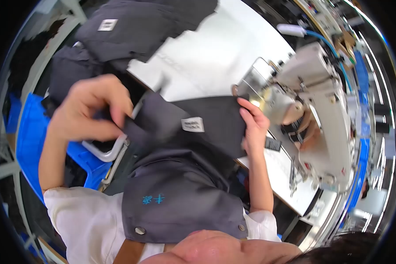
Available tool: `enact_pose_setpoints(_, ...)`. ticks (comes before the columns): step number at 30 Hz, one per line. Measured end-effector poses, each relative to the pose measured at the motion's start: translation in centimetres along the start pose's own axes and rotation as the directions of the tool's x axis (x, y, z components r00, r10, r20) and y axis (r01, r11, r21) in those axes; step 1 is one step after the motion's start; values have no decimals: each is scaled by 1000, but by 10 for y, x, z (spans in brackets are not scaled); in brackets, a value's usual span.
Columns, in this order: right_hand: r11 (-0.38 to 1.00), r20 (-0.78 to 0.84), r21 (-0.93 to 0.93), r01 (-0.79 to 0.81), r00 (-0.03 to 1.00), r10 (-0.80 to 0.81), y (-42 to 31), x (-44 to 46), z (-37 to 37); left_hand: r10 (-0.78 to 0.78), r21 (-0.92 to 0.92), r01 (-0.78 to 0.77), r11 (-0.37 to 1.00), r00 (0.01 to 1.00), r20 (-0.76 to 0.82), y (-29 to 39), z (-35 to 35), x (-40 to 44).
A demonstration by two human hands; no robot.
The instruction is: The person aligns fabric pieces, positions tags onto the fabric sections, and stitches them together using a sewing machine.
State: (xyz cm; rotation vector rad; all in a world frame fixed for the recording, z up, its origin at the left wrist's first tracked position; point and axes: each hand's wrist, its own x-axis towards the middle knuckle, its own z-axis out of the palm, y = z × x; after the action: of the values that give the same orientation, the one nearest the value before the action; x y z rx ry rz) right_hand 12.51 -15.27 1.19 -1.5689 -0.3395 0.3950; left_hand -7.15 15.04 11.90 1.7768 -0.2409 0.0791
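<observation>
The person's left hand [90,105] was raised at the left side of the work, wrist bent and the thumb and forefinger curved toward each other at the edge of a dark grey fabric piece [222,125]. Blur smeared that hand, so I could not tell whether the fingertips had the cloth pinched or only met its edge. The right hand [256,121] reached up with the forearm nearly straight, gripping the piece's right edge between thumb and fingers. The fabric hung between the two hands, in front of the dark apron [185,215], its white label [192,124] facing up; I could not read the lettering with certainty.

Beyond the left forearm stood a blue plastic bin [31,136], partly covered by that arm; something dark lay inside, too shadowed to name. A pale curved rim [105,154] showed below the left hand, mostly hidden.

More dark fabric [132,42] was heaped at the far end of the white tabletop [215,48], cut off by the edge of view. To the right stood a sewing machine [310,66], its needle area hard to make out.
</observation>
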Motion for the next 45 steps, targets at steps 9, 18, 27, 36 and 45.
enact_pose_setpoints(9,966,253,-59,250,940,-228,-49,-40,-2,114,275,-79,958,987,-114,-47,139,90)
enact_pose_setpoints(18,869,199,-330,368,927,-317,-72,-49,-21,304,295,-241,925,934,-188,-41,155,114)
enact_pose_setpoints(27,789,193,-416,453,892,-410,-88,-49,-26,112,-185,-137,973,984,-138,-48,167,125)
enact_pose_setpoints(36,841,177,-390,375,927,-331,-46,-58,-18,-156,-451,154,879,987,35,-64,173,114)
enact_pose_setpoints(45,868,142,-379,321,947,-288,-40,-57,-20,-380,-552,454,700,891,250,-59,162,126)
